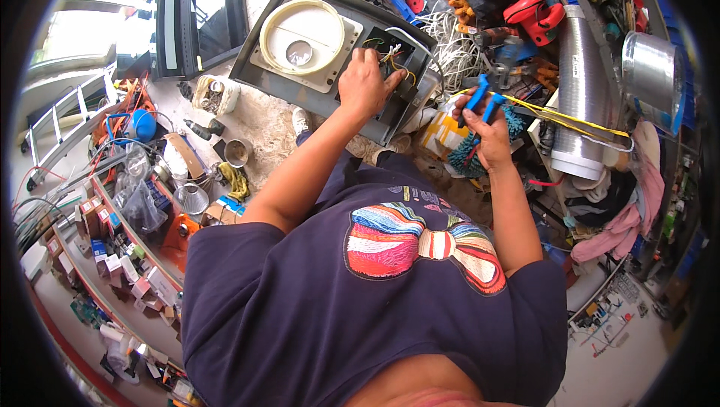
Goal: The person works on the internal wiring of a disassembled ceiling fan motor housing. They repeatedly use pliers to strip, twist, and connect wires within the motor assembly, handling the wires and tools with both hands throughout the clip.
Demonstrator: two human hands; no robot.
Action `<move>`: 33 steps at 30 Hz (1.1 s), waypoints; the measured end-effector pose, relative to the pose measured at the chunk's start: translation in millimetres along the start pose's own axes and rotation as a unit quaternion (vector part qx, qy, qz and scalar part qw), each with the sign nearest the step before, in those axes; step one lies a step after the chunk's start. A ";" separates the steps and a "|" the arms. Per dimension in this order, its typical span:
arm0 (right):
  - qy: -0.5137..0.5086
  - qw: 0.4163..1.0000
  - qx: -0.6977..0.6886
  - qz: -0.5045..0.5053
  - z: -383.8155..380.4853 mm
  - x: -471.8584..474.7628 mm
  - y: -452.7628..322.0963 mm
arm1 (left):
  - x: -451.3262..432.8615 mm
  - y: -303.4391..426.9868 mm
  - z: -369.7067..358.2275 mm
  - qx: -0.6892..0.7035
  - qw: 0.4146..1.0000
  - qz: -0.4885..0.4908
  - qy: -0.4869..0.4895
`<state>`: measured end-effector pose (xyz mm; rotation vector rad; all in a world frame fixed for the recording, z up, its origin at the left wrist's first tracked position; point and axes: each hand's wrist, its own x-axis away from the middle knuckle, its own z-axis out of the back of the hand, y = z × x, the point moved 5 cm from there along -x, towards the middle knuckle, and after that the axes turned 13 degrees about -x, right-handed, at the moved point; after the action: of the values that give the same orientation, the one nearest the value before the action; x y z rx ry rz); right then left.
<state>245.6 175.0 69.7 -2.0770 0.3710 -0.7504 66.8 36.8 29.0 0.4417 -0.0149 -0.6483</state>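
In front of me a grey metal appliance housing (253, 41), likely a range hood, lies with its inner side up. A cream plastic ring (343, 27) sits on it, and coloured wires (391, 58) rise from its uncovered wiring compartment. My left hand (364, 83) reaches into that compartment beside the wires; its fingertips are partly hidden, and whether they pinch anything is unclear. To the right of the housing, my right hand (488, 134) is closed around a blue-handled hand tool (478, 97), seemingly pliers or wire strippers. The tool's jaws are hard to make out.
Beyond the right hand lie a yellow cord (562, 116), a flexible aluminium duct (576, 92) and a heap of white cable (453, 41). A drill (198, 128) and a metal can (238, 152) are on the floor at left, near shelves of small boxes (121, 266).
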 end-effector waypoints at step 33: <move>-0.058 0.911 0.226 -0.340 -9.4 -101.1 57.0 | -18.2 -29.9 -59.4 0.273 0.959 -0.052 -0.056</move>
<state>162.3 187.9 -10.5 -1.7711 -0.5854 -0.9900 43.7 49.7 -34.7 0.9430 -0.2865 -0.7707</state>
